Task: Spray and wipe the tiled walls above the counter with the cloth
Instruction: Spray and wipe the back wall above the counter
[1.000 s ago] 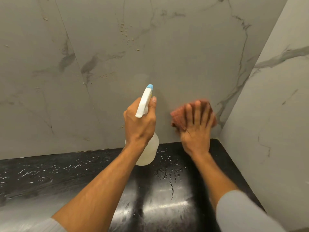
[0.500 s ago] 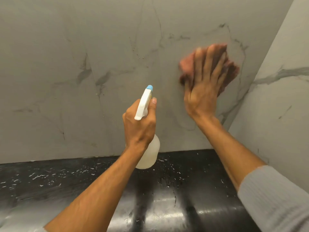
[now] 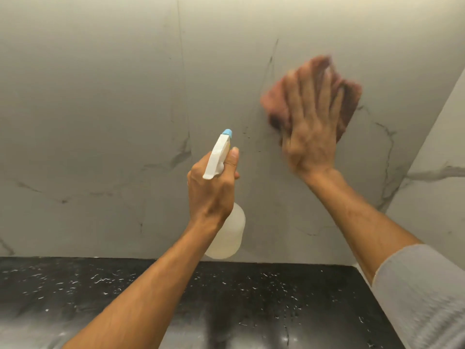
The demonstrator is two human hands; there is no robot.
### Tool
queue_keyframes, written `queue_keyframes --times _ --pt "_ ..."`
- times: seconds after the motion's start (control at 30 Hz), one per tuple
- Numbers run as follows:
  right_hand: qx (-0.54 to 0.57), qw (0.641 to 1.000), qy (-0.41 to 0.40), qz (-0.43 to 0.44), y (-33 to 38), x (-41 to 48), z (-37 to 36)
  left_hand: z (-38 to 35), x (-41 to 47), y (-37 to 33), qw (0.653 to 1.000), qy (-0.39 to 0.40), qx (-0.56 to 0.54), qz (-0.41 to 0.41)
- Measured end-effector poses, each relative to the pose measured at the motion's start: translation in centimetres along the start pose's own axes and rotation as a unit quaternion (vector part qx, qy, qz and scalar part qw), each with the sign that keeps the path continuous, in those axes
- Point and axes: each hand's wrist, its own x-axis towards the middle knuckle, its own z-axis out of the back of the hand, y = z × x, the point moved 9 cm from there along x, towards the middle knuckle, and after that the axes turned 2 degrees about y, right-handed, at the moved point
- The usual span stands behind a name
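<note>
- desk (image 3: 289, 293): black, glossy, white flecks and water droplets across it; runs along the near edge and butts against the wall at the far side.
- grey sleeve (image 3: 422, 293): on the right forearm, near right corner. Left forearm is bare, coming in from bottom centre.
- left hand (image 3: 210, 192): centre of scene, above the desk's far edge. Grip clamped around the neck of the spray bottle (image 3: 230, 235), one finger up beside the trigger head.
- spray bottle: translucent body hanging below the fist, white head with blue nozzle tip pointing up and at the wall. Off the desk, not touching the wall.
- right hand (image 3: 310, 132): up and right of the bottle, motion-blurred. Palm flat, fingers spread, pressing the cloth (image 3: 349, 102) onto the wall; not a closed grip.
- cloth: pinkish-brown, bunched, pinned between palm and tile; edges show left and right of the fingers.
- tiled wall (image 3: 113, 96): grey marble-look with dark veins, one vertical joint left of centre. Meets a lighter side wall (image 3: 437, 187) at the far right corner.
</note>
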Motion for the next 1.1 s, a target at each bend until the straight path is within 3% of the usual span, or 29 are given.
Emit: queue_keyframes --times 0.07,0.2,0.47,0.57,0.7,0.83,0.97,1.1 --pt "0.003 0.994 0.067 0.085 1.4 -5.5 -1.0 0.9 0.2 -0.2 1.000 0.000 0.000 0.000" --pt "-0.001 0.990 0.130 0.052 -1.4 -11.3 -0.9 2.4 0.2 -0.5 1.000 0.024 0.008 -0.008" --pt "0.048 0.989 -0.005 -0.138 -5.4 0.4 2.1 5.0 3.4 -4.3 0.998 -0.046 -0.005 -0.042" --pt "0.023 0.991 -0.008 -0.135 -5.4 0.2 1.8 5.2 5.1 -4.7 0.998 -0.038 -0.036 -0.035" --pt "0.015 0.991 -0.015 -0.134 -5.5 0.3 1.4 5.1 6.0 -6.0 0.996 -0.018 0.031 -0.077" --pt "0.027 0.987 -0.013 -0.157 -5.0 0.2 1.3 4.7 6.6 -5.4 0.998 0.020 0.016 -0.050" --pt "0.031 0.983 -0.013 -0.178 -4.7 0.4 1.3 5.6 6.1 -4.8 0.997 -0.001 0.052 -0.059" --pt "0.022 0.982 -0.008 -0.188 -4.6 0.3 1.1 8.1 5.0 -2.0 0.998 -0.042 0.042 -0.018"
